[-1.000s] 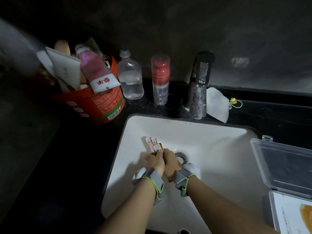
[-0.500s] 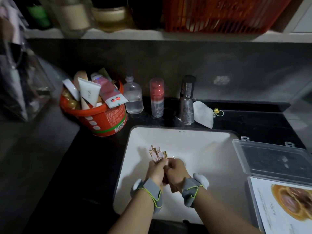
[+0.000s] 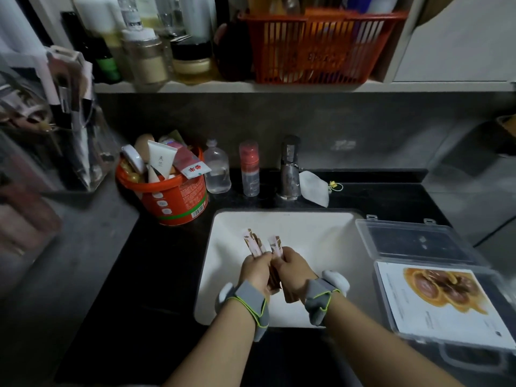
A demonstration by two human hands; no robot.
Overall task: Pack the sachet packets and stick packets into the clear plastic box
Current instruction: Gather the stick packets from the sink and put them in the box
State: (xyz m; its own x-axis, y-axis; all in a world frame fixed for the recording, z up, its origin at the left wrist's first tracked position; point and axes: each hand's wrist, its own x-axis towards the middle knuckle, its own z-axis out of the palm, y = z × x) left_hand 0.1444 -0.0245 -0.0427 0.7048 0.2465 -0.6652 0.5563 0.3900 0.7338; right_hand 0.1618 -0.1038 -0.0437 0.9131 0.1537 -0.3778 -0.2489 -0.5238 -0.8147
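Note:
Both of my hands are over the white sink (image 3: 307,227), side by side, holding a bunch of pink and brown stick packets (image 3: 255,243) upright. My left hand (image 3: 255,270) grips the left part of the bunch. My right hand (image 3: 293,270) grips the right sticks, whose tops poke out above its fingers. The clear plastic box (image 3: 435,303) lies on the counter to the right with its lid (image 3: 413,241) swung open toward the back. A large white sachet with an orange and brown picture (image 3: 444,297) lies flat inside the box.
A red tub (image 3: 173,196) stuffed with tubes stands at the back left of the black counter. Behind the sink are a clear bottle (image 3: 216,171), a red-capped spray bottle (image 3: 249,169), the tap (image 3: 289,169) and a white mask (image 3: 314,188). Above is a shelf with jars and an orange basket (image 3: 321,46).
The camera has tilted up, bringing the shelf and more of the box into view. My hands have spread the stick packets apart into two groups, still over the sink.

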